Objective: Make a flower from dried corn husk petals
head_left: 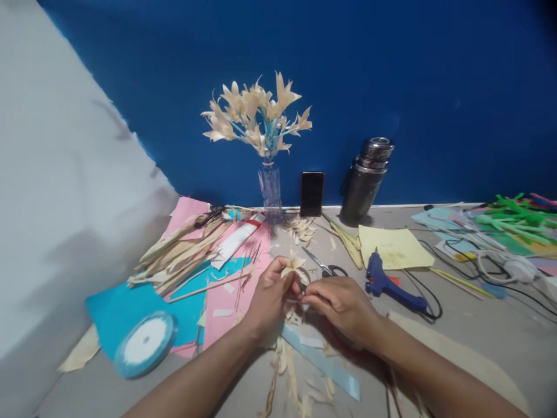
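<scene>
Between my hands is a small cream husk flower (pixel 294 264), its petals pointing up. My left hand (pixel 275 296) is closed around the flower's base, thumb and fingers pressed together. My right hand (pixel 342 302) pinches close beside it at the flower's lower end; what lies between its fingertips is hidden. Just behind my hands, scissors (pixel 324 264) with black handles lie on the table. Below the hands, a light blue ribbon (pixel 324 360) lies among husk scraps (pixel 291 377).
A bottle (pixel 270 191) holds similar husk flowers (pixel 256 113) by the blue wall, near a phone (pixel 312 194) and a steel flask (pixel 365 180). A blue glue gun (pixel 391 285) lies right, before a yellow sheet (pixel 394 247). Dried husks (pixel 187 249) and a ribbon roll (pixel 148 343) are left.
</scene>
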Tool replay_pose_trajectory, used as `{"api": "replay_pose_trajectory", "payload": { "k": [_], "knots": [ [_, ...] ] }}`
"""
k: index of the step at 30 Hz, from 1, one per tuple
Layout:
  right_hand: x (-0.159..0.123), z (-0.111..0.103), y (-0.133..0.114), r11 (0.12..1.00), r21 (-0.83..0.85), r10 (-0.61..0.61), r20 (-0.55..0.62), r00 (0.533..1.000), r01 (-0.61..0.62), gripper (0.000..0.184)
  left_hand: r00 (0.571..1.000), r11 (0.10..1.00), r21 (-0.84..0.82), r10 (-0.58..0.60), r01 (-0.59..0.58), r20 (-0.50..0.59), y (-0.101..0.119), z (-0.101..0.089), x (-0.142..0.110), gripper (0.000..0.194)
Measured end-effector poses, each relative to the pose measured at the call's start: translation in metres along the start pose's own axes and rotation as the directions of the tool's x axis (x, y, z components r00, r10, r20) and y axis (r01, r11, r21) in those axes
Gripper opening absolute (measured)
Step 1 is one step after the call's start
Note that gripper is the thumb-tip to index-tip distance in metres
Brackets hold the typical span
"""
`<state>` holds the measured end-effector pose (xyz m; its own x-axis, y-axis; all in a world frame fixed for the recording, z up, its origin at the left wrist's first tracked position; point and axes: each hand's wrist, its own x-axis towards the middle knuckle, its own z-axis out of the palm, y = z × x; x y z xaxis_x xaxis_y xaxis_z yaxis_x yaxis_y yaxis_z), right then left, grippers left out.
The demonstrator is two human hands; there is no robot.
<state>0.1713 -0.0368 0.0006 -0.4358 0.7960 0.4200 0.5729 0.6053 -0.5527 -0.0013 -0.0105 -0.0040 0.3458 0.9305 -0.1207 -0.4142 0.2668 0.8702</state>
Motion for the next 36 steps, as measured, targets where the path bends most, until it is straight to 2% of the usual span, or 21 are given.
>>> {"api": "replay_pose_trajectory", "payload": {
  "k": [4, 10, 13, 18, 26, 36],
  "knots": [
    [-0.001, 0.0, 0.001, 0.999, -0.046, -0.023, -0.015, 1.0, 0.022, 0.023, 1.0, 1.0, 0.02, 0.024, -0.024, 0.01, 0.002, -0.001, -0.001, 0.03],
    [0.0, -0.001, -0.001, 0.994, -0.102, 0.039, 0.022, 0.999, -0.036, 0.024, 0.999, 1.0, -0.002, 0.011, -0.011, 0.048, 0.0, -0.004, 0.002, 0.022],
    [0.0, -0.002, -0.004, 0.994, -0.104, 0.044, 0.05, 0.998, -0.038, 0.026, 0.998, 0.999, -0.047, 0.005, -0.002, 0.062, 0.0, -0.003, 0.002, 0.024],
    [0.001, -0.003, -0.005, 0.992, -0.127, 0.015, 0.048, 0.999, -0.009, 0.024, 1.0, 0.995, -0.098, -0.015, 0.017, 0.021, 0.0, 0.001, 0.0, 0.031],
    [0.001, -0.002, -0.003, 0.988, -0.155, 0.026, 0.042, 0.999, -0.019, 0.024, 0.999, 0.995, -0.092, 0.045, -0.044, 0.013, -0.004, 0.0, -0.001, 0.036],
    [0.001, -0.003, -0.003, 0.986, -0.166, 0.029, 0.05, 0.998, -0.021, 0.026, 0.998, 0.989, -0.132, -0.06, 0.064, 0.035, 0.007, -0.001, -0.001, 0.034]
  ]
}}
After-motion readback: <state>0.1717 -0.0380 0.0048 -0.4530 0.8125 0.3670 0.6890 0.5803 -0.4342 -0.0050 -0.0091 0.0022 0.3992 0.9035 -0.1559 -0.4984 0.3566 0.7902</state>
